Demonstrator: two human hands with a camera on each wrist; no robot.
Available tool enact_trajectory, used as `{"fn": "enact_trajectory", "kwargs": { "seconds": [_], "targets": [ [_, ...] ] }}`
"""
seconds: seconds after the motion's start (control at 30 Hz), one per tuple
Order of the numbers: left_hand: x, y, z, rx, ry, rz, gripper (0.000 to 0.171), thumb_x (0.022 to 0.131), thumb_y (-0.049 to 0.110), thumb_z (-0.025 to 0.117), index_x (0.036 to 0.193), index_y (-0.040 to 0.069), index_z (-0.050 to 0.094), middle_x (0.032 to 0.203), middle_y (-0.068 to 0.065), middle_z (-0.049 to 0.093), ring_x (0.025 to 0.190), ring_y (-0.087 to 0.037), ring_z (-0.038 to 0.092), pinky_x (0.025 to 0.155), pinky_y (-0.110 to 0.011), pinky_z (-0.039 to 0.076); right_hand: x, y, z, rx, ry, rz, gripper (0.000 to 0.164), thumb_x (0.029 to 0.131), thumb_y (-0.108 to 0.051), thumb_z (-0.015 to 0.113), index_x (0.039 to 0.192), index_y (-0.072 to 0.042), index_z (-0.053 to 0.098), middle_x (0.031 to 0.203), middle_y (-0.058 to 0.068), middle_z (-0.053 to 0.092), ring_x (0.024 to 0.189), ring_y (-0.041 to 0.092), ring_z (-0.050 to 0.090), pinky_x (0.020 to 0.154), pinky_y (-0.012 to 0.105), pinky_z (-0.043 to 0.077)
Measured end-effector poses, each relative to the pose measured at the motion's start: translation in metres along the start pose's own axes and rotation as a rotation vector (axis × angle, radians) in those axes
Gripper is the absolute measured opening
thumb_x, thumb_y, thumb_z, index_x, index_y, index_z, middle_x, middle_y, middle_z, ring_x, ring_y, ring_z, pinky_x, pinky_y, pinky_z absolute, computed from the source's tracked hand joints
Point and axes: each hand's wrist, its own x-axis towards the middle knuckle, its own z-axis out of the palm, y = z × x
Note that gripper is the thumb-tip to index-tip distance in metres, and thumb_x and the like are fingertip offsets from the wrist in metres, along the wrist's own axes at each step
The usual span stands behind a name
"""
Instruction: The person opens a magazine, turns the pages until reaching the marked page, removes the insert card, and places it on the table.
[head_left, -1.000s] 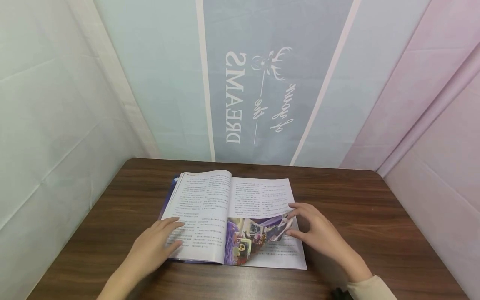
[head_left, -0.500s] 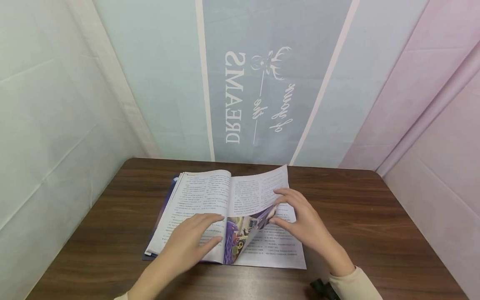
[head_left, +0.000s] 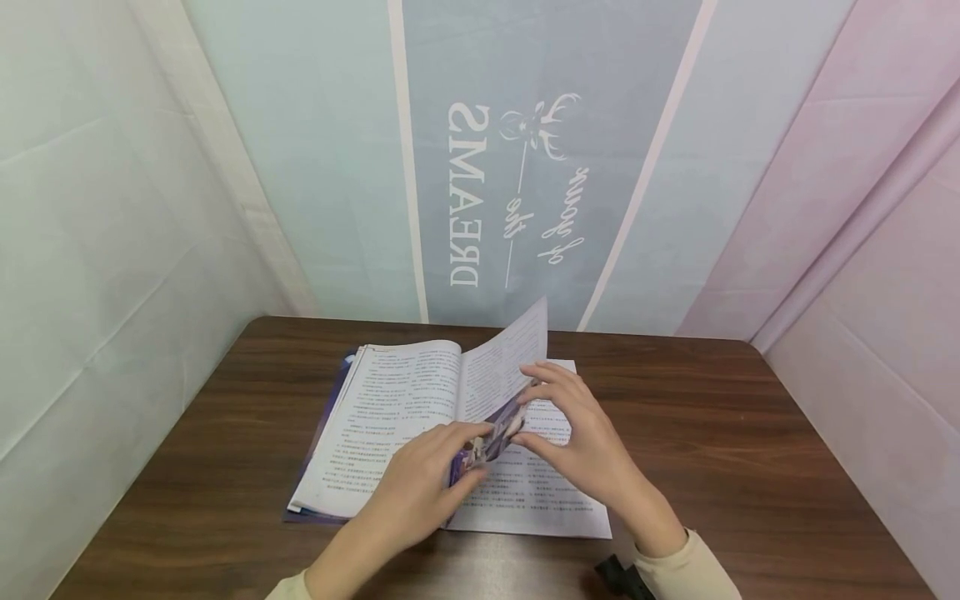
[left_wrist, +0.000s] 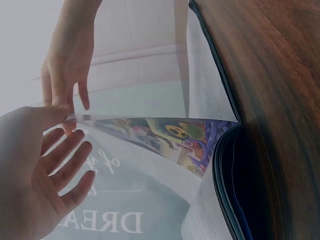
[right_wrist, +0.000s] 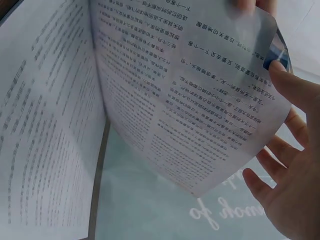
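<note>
An open magazine (head_left: 390, 408) with dense printed text lies on the table. One of its leaves, the page (head_left: 506, 358), stands raised and curved from the spine. Its lower part carries a colourful picture (left_wrist: 175, 132). My right hand (head_left: 588, 429) pinches this page's outer edge between thumb and fingers, and the edge is creased at the thumb (right_wrist: 285, 75). At the page's near part, my left hand (head_left: 423, 475) has its thumb and fingers around the edge, close to the right hand's fingers. Part of the left hand's grip is hidden in the head view.
The magazine rests on a dark wooden table (head_left: 712, 442). Behind it hangs a pale cloth (head_left: 352, 167) with lettering; more cloth stands at both sides. A black object (head_left: 622, 575) sits by the right sleeve.
My right hand has lifted the page from nearly flat and drawn it leftward. My left hand has moved right, from the left-hand page to the raised page.
</note>
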Motion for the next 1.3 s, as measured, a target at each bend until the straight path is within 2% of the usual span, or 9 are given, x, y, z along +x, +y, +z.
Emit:
{"fn": "enact_trajectory", "kwargs": {
  "seconds": [0.2, 0.4, 0.57, 0.63, 0.7, 0.87, 0.97, 1.17, 1.3],
  "targets": [
    [0.0, -0.002, 0.001, -0.025, 0.061, 0.024, 0.044, 0.089, 0.014, 0.076, 0.13, 0.019, 0.061, 0.115, 0.007, 0.067, 0.095, -0.009, 0.064, 0.078, -0.03, 0.056, 0.001, -0.006, 0.003, 0.021, -0.012, 0.018, 0.056, 0.071, -0.005, 0.089, 0.121, -0.011, 0.065, 0.142, 0.008, 0.054, 0.137, 0.032, 0.04, 0.115, 0.041, 0.033],
    [-0.003, -0.004, 0.0, 0.006, 0.107, -0.004, 0.036, 0.092, 0.01, 0.071, 0.126, 0.011, 0.062, 0.106, 0.005, 0.068, 0.092, -0.008, 0.063, 0.078, -0.026, 0.055, -0.001, -0.01, 0.005, 0.072, 0.016, -0.009, 0.056, 0.076, -0.008, 0.085, 0.127, -0.009, 0.062, 0.141, 0.01, 0.054, 0.136, 0.032, 0.041, 0.116, 0.035, 0.03],
    [-0.01, -0.008, -0.001, 0.048, 0.157, -0.055, 0.034, 0.092, 0.01, 0.071, 0.124, 0.006, 0.062, 0.104, 0.001, 0.069, 0.093, -0.008, 0.064, 0.077, -0.027, 0.056, -0.005, -0.009, 0.007, 0.1, 0.07, -0.057, 0.042, 0.092, -0.032, 0.072, 0.125, -0.008, 0.063, 0.137, 0.011, 0.057, 0.133, 0.03, 0.045, 0.114, 0.032, 0.032],
    [-0.013, -0.011, -0.002, 0.063, 0.173, -0.078, 0.037, 0.092, 0.011, 0.071, 0.126, 0.004, 0.061, 0.104, -0.001, 0.069, 0.093, -0.011, 0.065, 0.078, -0.029, 0.057, -0.007, -0.009, 0.007, 0.099, 0.088, -0.07, 0.042, 0.095, -0.038, 0.065, 0.124, -0.008, 0.064, 0.136, 0.012, 0.058, 0.131, 0.03, 0.046, 0.114, 0.032, 0.032],
    [-0.017, -0.014, -0.003, 0.078, 0.183, -0.102, 0.042, 0.091, 0.012, 0.071, 0.13, 0.001, 0.059, 0.107, -0.005, 0.07, 0.095, -0.015, 0.067, 0.08, -0.033, 0.058, -0.009, -0.008, 0.007, 0.098, 0.102, -0.082, 0.041, 0.096, -0.038, 0.063, 0.123, -0.007, 0.064, 0.134, 0.012, 0.059, 0.13, 0.031, 0.047, 0.114, 0.032, 0.032],
    [-0.025, -0.021, -0.007, 0.108, 0.192, -0.188, 0.058, 0.09, 0.012, 0.074, 0.141, 0.002, 0.049, 0.118, -0.011, 0.067, 0.097, -0.02, 0.067, 0.081, -0.036, 0.058, -0.019, -0.002, 0.004, 0.083, 0.073, -0.049, 0.038, 0.089, -0.021, 0.075, 0.123, -0.008, 0.064, 0.135, 0.012, 0.058, 0.13, 0.031, 0.046, 0.115, 0.032, 0.03],
    [-0.03, -0.026, -0.009, 0.136, 0.193, -0.246, 0.066, 0.087, 0.011, 0.076, 0.145, 0.006, 0.045, 0.121, -0.011, 0.067, 0.095, -0.019, 0.067, 0.076, -0.035, 0.058, -0.028, 0.002, 0.002, 0.054, 0.032, -0.002, 0.046, 0.082, -0.007, 0.079, 0.125, -0.011, 0.064, 0.136, 0.01, 0.057, 0.13, 0.031, 0.046, 0.115, 0.03, 0.029],
    [-0.042, -0.036, -0.015, 0.17, 0.185, -0.326, 0.072, 0.085, 0.009, 0.078, 0.148, 0.008, 0.041, 0.125, -0.013, 0.064, 0.095, -0.019, 0.066, 0.072, -0.037, 0.057, -0.045, 0.011, -0.003, -0.013, -0.038, 0.076, 0.05, 0.08, -0.006, 0.081, 0.125, -0.017, 0.064, 0.137, 0.006, 0.057, 0.131, 0.026, 0.046, 0.114, 0.023, 0.028],
    [-0.049, -0.043, -0.02, 0.187, 0.167, -0.361, 0.077, 0.084, 0.008, 0.078, 0.149, 0.007, 0.038, 0.131, -0.017, 0.061, 0.1, -0.027, 0.066, 0.076, -0.044, 0.057, -0.055, 0.017, -0.006, -0.057, -0.068, 0.106, 0.049, 0.079, -0.006, 0.082, 0.123, -0.015, 0.064, 0.137, 0.004, 0.057, 0.13, 0.024, 0.047, 0.113, 0.019, 0.027]
  ]
}}
